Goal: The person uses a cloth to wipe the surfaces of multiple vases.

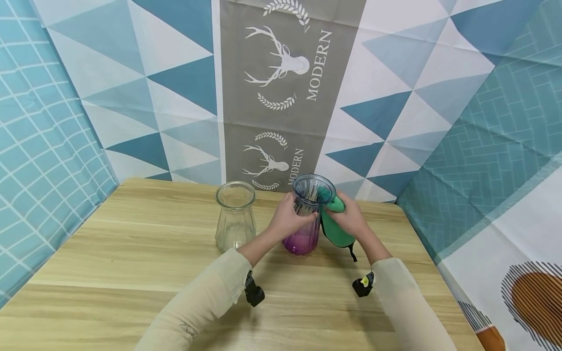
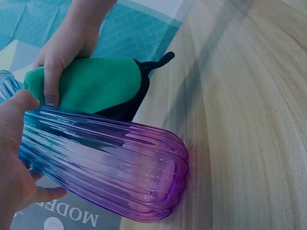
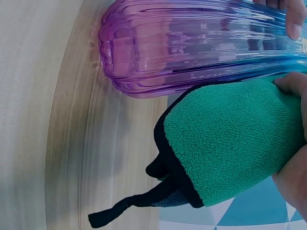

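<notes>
A ribbed glass vase [image 1: 302,239], blue at the rim and purple toward its base, stands near the back of the table. My left hand [image 1: 290,214] grips it around the upper body, thumb and fingers on opposite sides. In my right hand [image 1: 349,214] is a folded green towel [image 3: 235,139] with black edging and a black hanging loop. The towel lies along the vase's right side, and in the head view some green shows through the glass near the rim. The left wrist view shows the vase [image 2: 110,163] beside the towel [image 2: 100,84], with the right thumb over the cloth.
A clear glass vase [image 1: 235,219] stands on the wooden table [image 1: 131,234] just left of the left forearm. Patterned cloth [image 1: 272,97] hangs behind the table's back edge, with blue tiled cloth [image 1: 39,122] at the left. Each wrist carries a small black camera [image 1: 253,290].
</notes>
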`<state>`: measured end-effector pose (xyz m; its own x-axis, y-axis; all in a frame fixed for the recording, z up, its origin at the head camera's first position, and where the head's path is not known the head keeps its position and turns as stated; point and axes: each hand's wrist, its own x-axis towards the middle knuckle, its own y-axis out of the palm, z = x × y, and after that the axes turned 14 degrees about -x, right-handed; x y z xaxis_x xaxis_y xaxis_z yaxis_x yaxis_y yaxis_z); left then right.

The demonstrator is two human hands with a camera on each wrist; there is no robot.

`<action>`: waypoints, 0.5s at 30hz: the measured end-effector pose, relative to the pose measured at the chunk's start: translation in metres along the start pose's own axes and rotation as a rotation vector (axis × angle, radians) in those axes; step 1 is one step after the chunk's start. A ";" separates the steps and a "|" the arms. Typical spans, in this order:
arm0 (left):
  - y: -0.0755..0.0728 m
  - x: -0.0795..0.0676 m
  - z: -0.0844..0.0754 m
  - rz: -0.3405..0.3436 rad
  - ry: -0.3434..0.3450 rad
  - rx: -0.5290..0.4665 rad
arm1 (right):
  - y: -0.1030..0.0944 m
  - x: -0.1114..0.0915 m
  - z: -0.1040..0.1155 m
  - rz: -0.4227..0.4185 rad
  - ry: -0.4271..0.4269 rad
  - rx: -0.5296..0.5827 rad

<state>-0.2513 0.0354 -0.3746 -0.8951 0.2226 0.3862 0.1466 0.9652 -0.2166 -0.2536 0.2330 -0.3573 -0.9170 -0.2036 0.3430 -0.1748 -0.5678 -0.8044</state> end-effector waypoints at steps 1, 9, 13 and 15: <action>0.000 0.000 0.000 0.003 -0.006 0.001 | 0.000 0.000 -0.001 0.003 -0.007 -0.005; -0.001 0.001 -0.002 0.018 -0.007 0.008 | 0.005 -0.001 -0.007 0.050 -0.016 -0.021; -0.001 0.001 -0.002 0.022 -0.028 -0.002 | 0.009 -0.002 -0.011 0.071 -0.020 -0.021; -0.001 0.001 -0.003 0.023 -0.037 -0.008 | 0.010 -0.003 -0.013 0.078 -0.027 -0.024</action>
<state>-0.2510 0.0354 -0.3718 -0.9065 0.2392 0.3479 0.1702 0.9611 -0.2173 -0.2573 0.2383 -0.3732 -0.9184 -0.2679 0.2911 -0.1119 -0.5299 -0.8406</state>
